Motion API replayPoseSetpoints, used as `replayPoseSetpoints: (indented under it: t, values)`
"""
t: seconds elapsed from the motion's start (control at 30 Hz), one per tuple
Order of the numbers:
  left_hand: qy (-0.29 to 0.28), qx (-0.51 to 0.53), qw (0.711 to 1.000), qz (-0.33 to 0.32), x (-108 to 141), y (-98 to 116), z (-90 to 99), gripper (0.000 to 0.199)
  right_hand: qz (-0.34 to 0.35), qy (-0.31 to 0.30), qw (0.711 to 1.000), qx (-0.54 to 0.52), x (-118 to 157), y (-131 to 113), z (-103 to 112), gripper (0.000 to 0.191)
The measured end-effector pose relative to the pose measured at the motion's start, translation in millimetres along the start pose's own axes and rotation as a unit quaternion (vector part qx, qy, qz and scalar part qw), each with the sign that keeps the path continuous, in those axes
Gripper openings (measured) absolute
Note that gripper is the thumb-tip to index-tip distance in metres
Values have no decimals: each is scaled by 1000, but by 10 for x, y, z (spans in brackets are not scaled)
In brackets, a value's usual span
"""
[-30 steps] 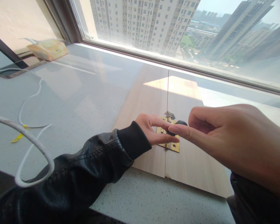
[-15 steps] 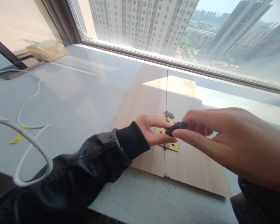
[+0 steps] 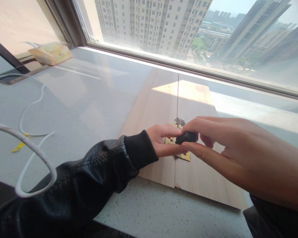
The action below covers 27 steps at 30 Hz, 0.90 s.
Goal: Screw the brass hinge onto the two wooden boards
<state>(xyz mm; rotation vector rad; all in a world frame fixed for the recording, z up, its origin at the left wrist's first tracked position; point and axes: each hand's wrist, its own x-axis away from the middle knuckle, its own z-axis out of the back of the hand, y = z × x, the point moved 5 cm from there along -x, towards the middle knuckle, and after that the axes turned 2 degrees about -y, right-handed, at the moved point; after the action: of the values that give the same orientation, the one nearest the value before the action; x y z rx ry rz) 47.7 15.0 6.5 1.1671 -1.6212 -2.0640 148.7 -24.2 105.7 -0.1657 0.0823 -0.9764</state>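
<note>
Two pale wooden boards (image 3: 206, 180) lie side by side, with a brass hinge (image 3: 187, 156) across their seam. My right hand (image 3: 228, 148) pinches a short black handle (image 3: 186, 137), which looks like a stubby screwdriver seen from its end; its tip is hidden. My left hand (image 3: 161, 140) reaches in from the left over the hinge. Its thumb and index finger stay stretched out and apart, on either side of the black handle. Whether its fingertips press on the hinge is hidden. Several small screws (image 3: 179, 121) are heaped at the hinge's far edge.
A white cable (image 3: 36, 155) with a yellow tag (image 3: 18, 147) loops over the speckled countertop (image 3: 101, 99) on the left. Further back are a phone (image 3: 12, 78) and a tissue pack (image 3: 51, 54). A window frame (image 3: 149, 61) runs along the far edge.
My right hand has shifted slightly left and turned with the black handle. My left thumb and index finger have moved a little; the boards, hinge and screws look unmoved.
</note>
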Motion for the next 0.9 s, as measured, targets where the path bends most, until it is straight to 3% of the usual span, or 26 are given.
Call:
replayPoseSetpoints:
  t: [0.17, 0.27, 0.43, 0.6, 0.73, 0.9]
  values:
    - [74, -17, 996, 42, 9, 7, 59, 21, -80, 61, 991, 85, -1, 72, 87, 51]
    - [107, -23, 992, 66, 12, 44, 82, 18, -121, 57, 983, 125, -29, 64, 69, 62]
    - [94, -28, 989, 113, 16, 20, 81, 25, -133, 21, 983, 128, -76, 31, -25, 54]
    - [34, -15, 997, 74, 14, 22, 30, 28, -82, 1, 994, 66, 4, 134, -5, 48]
    - [83, -16, 993, 81, 12, -20, 82, 27, -56, -10, 998, 5, 53, 180, 27, 44]
    - [135, -44, 984, 108, -9, -52, 133, 29, -135, 4, 986, 97, -32, 147, -1, 62]
